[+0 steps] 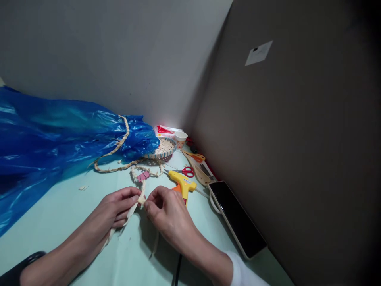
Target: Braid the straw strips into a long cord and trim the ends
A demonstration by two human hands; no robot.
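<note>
Between my two hands is a pale braided cord (143, 186) of flat, straw-like strands. My left hand (117, 208) pinches it from the left, and loose strands trail down under the palm. My right hand (168, 210) is closed on the strands at the same spot, fingertips almost meeting the left ones. One thin strand hangs below the right hand. Just beyond the fingers, a pink binder clip (143, 176) grips the far part of the braid, which curls on the table. A yellow glue gun (182, 183) lies right behind my right hand.
Red-handled scissors (188, 171) lie beyond the glue gun. A phone (236, 218) rests at the right, by a grey partition (285, 139). A blue plastic bag (74, 135), tied with a braided rope (127, 133), fills the left. Behind are a woven basket (169, 147) and paper cup (180, 139).
</note>
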